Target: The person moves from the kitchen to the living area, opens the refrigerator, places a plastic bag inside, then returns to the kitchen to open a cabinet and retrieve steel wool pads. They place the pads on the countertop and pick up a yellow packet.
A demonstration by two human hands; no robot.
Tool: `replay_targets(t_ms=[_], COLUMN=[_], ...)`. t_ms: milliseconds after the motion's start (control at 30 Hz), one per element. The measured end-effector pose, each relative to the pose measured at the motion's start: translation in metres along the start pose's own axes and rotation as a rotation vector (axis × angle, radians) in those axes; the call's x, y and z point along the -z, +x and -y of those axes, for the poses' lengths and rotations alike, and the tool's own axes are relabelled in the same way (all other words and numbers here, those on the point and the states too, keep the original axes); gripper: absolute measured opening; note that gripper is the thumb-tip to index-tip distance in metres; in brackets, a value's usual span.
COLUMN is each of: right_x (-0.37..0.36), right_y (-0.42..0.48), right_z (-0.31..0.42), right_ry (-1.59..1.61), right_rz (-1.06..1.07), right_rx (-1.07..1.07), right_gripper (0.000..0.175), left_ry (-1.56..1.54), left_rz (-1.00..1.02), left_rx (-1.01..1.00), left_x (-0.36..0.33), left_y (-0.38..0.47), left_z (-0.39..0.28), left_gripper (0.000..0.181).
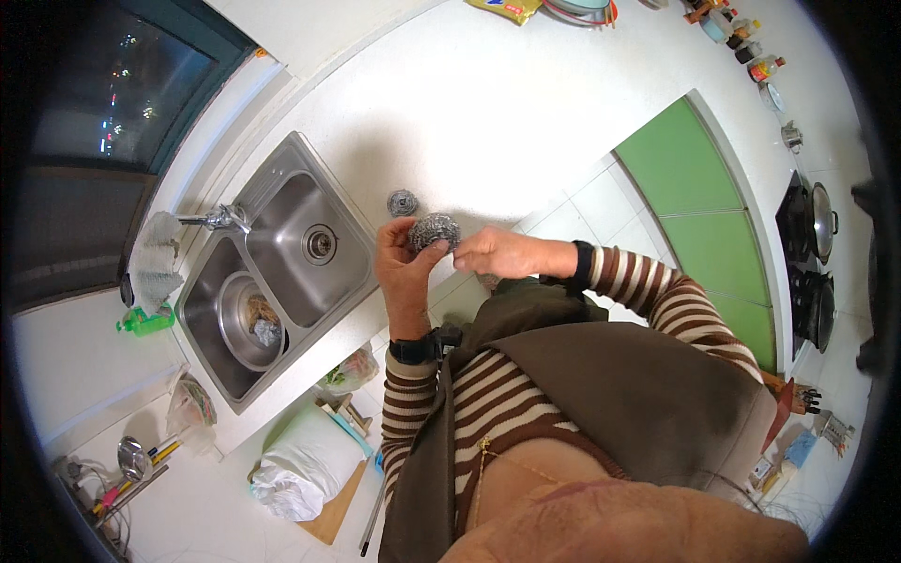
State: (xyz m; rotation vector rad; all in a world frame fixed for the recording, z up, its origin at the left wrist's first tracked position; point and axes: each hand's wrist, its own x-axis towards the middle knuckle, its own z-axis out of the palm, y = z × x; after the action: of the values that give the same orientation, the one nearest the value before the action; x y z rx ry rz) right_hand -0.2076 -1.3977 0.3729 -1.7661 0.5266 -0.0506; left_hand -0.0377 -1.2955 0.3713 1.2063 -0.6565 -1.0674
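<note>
A round steel wool scrubber (435, 233) is held between the fingers and thumb of my left hand (405, 271), above the counter's front edge. My right hand (496, 251) is close against the scrubber's right edge, its thumb and fingers drawn together. Whether they pinch a strand of wire is too small to tell. A second steel wool scrubber (402, 203) lies on the white countertop (486, 91), just beyond my left hand. Left of my hands is a double-bowl stainless steel sink (281, 211).
A metal basin (232, 324) with a brown thing and a crumpled silvery one sits in the sink's nearer bowl. The faucet (222, 217) rises at the back. A green bottle (146, 321) stands beside the sink. Pans (822, 223) rest on the stove at the far right.
</note>
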Motion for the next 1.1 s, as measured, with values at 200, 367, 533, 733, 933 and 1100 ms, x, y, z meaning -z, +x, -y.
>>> replay_targets(t_ms=[200,367,533,733,933,1100], right_x=[0.004,0.0,0.009,0.077,0.259,0.406], right_y=[-0.014,-0.035,-0.047,-0.03,0.002,0.068], right_z=[0.01,0.019,-0.009,-0.045,-0.104,-0.163], right_ry=[-0.456,-0.696,-0.165,0.232,0.339,0.538], right_rz=[-0.054,-0.339,-0.556,-0.241,-0.586,-0.788], right_rx=[-0.027,0.05,0.092,0.022,-0.014,-0.168], right_gripper=[0.021,0.021,0.036,0.043,0.038,0.03], left_ry=[0.632,0.557,0.363,0.325,0.227,0.358], left_rz=[0.035,0.187,0.222,0.119,0.007,-0.211], left_rx=[-0.128,-0.08,-0.024,-0.01,-0.043,0.043], left_x=[-0.003,-0.013,-0.031,-0.081,-0.142,-0.178], left_y=[0.001,0.014,0.014,0.031,0.067,0.071], left_z=[0.001,0.017,0.037,0.041,0.044,0.05], left_gripper=[0.025,0.024,0.025,0.048,0.073,0.057])
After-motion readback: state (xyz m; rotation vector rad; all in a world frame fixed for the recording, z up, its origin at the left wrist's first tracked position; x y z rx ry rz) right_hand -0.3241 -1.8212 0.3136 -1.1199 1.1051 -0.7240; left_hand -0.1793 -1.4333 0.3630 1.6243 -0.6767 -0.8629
